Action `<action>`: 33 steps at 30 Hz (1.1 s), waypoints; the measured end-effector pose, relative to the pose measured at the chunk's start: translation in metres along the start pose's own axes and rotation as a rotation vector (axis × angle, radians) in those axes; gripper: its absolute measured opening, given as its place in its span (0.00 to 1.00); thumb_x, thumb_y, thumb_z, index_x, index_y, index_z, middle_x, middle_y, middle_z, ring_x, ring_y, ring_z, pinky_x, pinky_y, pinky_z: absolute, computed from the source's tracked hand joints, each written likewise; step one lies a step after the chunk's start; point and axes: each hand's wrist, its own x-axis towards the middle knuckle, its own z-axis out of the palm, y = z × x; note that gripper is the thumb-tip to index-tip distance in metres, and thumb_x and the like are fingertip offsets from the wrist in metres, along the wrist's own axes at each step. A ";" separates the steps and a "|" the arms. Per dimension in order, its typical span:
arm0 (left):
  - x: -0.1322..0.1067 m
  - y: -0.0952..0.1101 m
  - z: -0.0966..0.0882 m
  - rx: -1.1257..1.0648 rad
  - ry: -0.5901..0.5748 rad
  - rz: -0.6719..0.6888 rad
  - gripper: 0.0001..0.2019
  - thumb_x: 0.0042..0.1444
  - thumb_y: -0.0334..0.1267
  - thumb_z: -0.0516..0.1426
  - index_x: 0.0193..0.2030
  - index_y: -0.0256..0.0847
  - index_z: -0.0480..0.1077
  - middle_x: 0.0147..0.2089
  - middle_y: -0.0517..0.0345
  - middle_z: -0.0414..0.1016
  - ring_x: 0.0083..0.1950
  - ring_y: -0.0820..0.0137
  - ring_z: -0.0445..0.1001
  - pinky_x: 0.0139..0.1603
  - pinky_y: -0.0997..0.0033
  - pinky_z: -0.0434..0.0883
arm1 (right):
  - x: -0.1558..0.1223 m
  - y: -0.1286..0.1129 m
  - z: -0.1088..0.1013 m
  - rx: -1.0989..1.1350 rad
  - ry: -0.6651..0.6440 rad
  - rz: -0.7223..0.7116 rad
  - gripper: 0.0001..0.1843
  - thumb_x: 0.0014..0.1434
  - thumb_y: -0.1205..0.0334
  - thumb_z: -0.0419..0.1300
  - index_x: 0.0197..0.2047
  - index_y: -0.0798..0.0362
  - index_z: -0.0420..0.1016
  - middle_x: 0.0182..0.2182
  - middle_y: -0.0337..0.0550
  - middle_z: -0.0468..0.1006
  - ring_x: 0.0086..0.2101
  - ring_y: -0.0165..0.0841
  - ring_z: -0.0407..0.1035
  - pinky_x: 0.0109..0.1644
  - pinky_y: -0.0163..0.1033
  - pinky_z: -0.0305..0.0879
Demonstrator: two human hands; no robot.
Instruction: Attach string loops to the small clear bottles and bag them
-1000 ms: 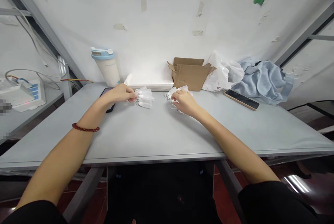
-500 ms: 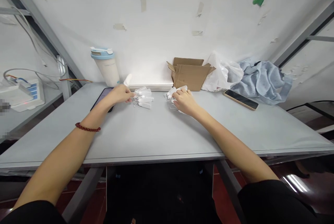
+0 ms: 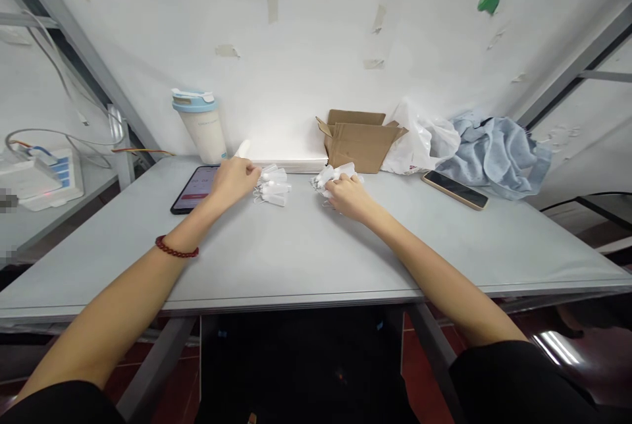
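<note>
- Flat grey worktop (image 3: 296, 259), bearing:
- small white stringed tags (image 3: 273, 185), plus a second pile (image 3: 338, 172)
- lit black-edged phone (image 3: 187, 192)
- blue-lidded cream tumbler (image 3: 205, 134)
- open brown cardboard box (image 3: 359, 147)
- white plastic bag (image 3: 417, 141)
- dark tan-edged phone (image 3: 455, 189)
- crumpled light-blue cloth (image 3: 496, 157)

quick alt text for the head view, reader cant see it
A person's left hand is at a pile of small whitish pieces on a grey table, the right hand touching a second pile. Behind are a blue-lidded cup, an open cardboard box and a white bag; one phone lies at left, another phone at right.
</note>
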 end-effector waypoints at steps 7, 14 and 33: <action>-0.020 0.030 0.013 -0.133 -0.074 0.120 0.12 0.51 0.41 0.52 0.25 0.38 0.70 0.24 0.56 0.74 0.27 0.68 0.71 0.31 0.72 0.64 | -0.002 -0.005 -0.009 0.240 0.094 0.031 0.12 0.59 0.67 0.54 0.45 0.59 0.71 0.42 0.56 0.77 0.46 0.45 0.65 0.46 0.45 0.58; -0.029 0.036 0.028 -0.364 -0.330 0.098 0.12 0.51 0.44 0.56 0.34 0.37 0.72 0.25 0.57 0.74 0.26 0.70 0.72 0.28 0.72 0.66 | -0.007 -0.015 -0.020 0.661 0.310 -0.003 0.08 0.58 0.64 0.53 0.40 0.56 0.71 0.37 0.48 0.78 0.40 0.38 0.68 0.43 0.40 0.61; -0.030 0.042 0.023 -0.568 -0.435 -0.029 0.10 0.52 0.41 0.57 0.33 0.35 0.73 0.28 0.56 0.73 0.26 0.73 0.70 0.28 0.72 0.67 | -0.008 -0.015 -0.023 0.771 0.439 0.064 0.09 0.58 0.61 0.51 0.39 0.55 0.69 0.37 0.47 0.77 0.38 0.36 0.69 0.40 0.39 0.62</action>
